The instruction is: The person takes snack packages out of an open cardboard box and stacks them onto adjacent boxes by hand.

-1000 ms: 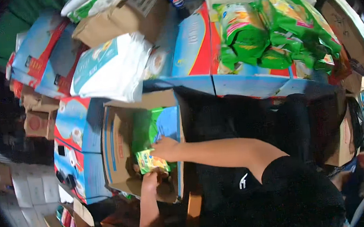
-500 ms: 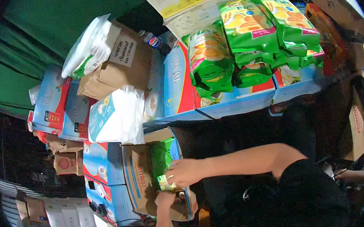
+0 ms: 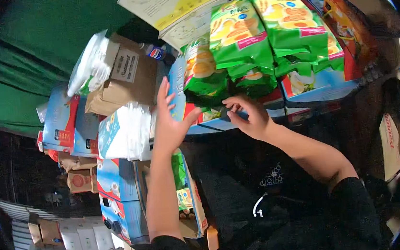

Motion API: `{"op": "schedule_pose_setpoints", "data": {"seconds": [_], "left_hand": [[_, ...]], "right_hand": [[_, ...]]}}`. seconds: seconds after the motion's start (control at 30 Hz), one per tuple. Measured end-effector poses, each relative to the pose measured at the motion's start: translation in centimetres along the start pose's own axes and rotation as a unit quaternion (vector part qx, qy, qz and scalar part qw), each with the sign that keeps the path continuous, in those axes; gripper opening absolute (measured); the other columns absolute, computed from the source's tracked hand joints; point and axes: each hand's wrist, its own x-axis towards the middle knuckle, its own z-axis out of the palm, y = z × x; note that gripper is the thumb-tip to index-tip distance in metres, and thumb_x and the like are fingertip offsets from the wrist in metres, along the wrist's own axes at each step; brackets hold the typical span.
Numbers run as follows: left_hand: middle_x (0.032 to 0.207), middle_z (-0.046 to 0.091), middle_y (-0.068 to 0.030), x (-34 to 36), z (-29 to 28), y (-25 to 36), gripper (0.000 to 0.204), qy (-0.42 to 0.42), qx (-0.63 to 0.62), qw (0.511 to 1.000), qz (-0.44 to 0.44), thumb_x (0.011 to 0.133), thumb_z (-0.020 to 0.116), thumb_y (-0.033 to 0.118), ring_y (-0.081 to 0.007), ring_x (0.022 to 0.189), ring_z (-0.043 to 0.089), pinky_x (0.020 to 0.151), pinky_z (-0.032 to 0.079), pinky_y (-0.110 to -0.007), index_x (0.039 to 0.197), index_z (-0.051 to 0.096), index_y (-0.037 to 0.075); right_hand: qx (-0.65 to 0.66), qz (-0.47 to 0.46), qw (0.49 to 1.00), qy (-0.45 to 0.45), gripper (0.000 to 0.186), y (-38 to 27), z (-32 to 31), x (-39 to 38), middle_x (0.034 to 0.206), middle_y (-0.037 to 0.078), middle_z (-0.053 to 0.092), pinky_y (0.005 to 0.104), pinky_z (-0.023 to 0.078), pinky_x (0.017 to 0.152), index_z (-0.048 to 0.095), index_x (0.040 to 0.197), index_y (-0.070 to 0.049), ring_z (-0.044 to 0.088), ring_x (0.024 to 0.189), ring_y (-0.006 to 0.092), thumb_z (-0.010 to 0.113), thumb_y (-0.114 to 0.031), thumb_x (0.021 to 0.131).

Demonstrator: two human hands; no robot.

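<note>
the left forearm (image 3: 163, 198) rises nearly straight away from the body, the left hand (image 3: 169, 130) spread, its fingers stretched and its thumb pointing toward the right hand (image 3: 253, 118). the right forearm (image 3: 303, 146) slants inward from a bent elbow (image 3: 341, 167), that hand's fingers loosely curled, thumb parted from them.

The bags (image 3: 291, 22) near my hands are shiny green, with yellow and orange pictures and pink patches. I see a blue box (image 3: 62, 119) with red on it. My packet (image 3: 124, 132) is white and blue. The carton (image 3: 140, 82) is brown with a white label. The cloth (image 3: 65, 22) is dark green. My clothes (image 3: 325, 224) are black with white marks.
</note>
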Motion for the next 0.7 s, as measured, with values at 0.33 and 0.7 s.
{"op": "schedule_pose_setpoints", "data": {"seconds": [0.33,0.7], "left_hand": [[0.14,0.062,-0.0165,4.5,3.8,0.3,0.099,-0.069,-0.028,0.997,-0.016,0.079,0.089,0.041,-0.0219,0.126,0.06,0.106,0.047,-0.036,0.159,0.038,0.01],[0.147,0.056,-0.0155,-6.0,1.6,1.7,0.086,0.06,-0.139,0.986,-0.065,0.087,0.083,0.018,-0.021,0.132,0.055,0.112,0.041,-0.036,0.158,0.036,0.002]], "right_hand": [[0.149,0.176,0.973,-0.01,0.054,-0.7,-1.5,0.7,0.116,0.013,0.062,0.0336,0.054,0.077,0.048,0.141,-0.011,0.068,0.089,0.0179,0.073,-0.014,0.093],[0.232,0.215,0.944,-0.092,0.088,-7.8,0.1,-1.5,0.126,0.014,0.059,0.0373,0.052,0.093,0.021,0.161,-0.016,0.061,0.11,0.0213,0.075,-0.013,0.092]]}}
